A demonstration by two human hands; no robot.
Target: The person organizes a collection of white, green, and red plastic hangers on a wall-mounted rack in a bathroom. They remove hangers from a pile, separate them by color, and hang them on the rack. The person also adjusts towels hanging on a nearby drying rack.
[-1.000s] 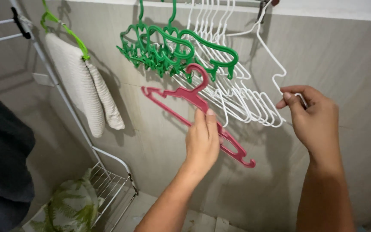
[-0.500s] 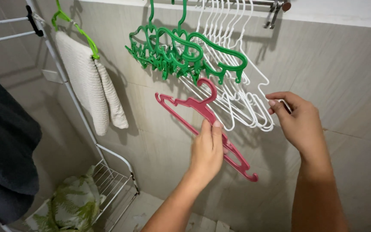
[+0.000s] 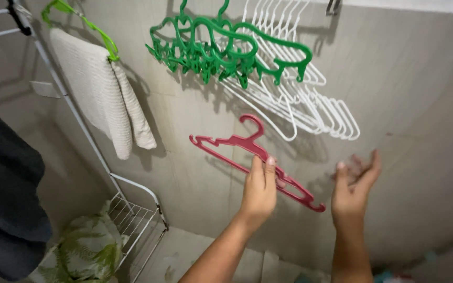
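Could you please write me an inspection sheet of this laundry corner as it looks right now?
Surface: grey tiled wall behind everything; pale floor at the bottom edge.
Job's things: red plastic hanger, off the rail and tilted down to the right.
Clutter: green hangers and white hangers hang bunched on the rail above.
Grips: left hand holds the red hanger near its middle; right hand is open, empty, blurred, clear of the hangers.
Cables: nothing seen.
Surroundings: white drying rack on the left, carrying a cream towel on a lime hanger; dark cloth at the left edge; leaf-patterned bag below.
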